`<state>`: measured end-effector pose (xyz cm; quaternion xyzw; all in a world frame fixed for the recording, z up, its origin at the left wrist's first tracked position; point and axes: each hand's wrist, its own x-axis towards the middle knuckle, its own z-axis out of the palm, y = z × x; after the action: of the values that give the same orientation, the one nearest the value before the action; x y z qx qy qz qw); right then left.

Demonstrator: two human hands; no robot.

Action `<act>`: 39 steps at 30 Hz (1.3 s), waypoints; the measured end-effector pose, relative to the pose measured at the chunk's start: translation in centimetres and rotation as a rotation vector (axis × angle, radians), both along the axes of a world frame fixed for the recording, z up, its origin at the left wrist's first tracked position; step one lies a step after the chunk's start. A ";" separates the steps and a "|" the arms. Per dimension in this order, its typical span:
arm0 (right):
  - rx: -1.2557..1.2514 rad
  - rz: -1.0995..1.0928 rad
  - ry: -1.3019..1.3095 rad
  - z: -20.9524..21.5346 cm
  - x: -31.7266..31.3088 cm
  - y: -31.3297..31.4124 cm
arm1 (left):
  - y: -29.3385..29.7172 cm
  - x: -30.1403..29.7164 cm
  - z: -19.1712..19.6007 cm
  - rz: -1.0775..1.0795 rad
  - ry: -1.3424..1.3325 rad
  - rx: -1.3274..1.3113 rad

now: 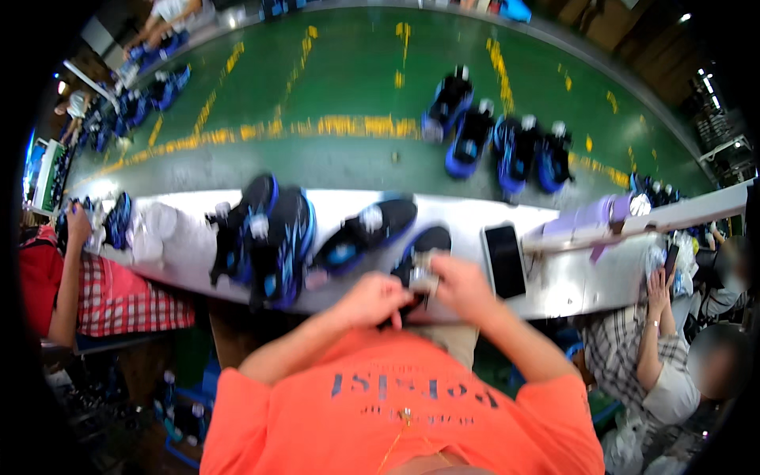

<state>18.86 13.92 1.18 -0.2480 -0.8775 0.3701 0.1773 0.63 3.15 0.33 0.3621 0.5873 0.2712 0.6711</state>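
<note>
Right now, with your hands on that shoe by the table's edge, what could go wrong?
1. The black and blue shoe that the left hand and right hand work on sits at the near edge of the white table; a tug might pull it off.
2. The phone lies close beside the right hand; an elbow swing could knock it.
3. The other shoes crowd the left side and might get bumped.

You get bright overhead light, glare on the white table [554, 277], soft blur throughout, dark bent rims.
</note>
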 end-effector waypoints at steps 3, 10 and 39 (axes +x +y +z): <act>-0.383 0.149 -0.058 1.9 0.5 1.8 | 0.0 0.1 -0.2 0.045 -0.073 -0.025; -0.356 -0.007 -0.135 1.5 -0.7 1.0 | -0.4 0.2 2.2 0.110 -0.115 -0.162; -0.326 0.052 0.019 0.9 0.0 0.8 | -1.2 2.8 3.0 0.373 -0.279 -0.254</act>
<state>18.82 14.75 2.04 -0.2474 -0.8101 0.5145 0.1334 3.39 1.94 3.31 0.1199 0.5751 0.3616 0.7240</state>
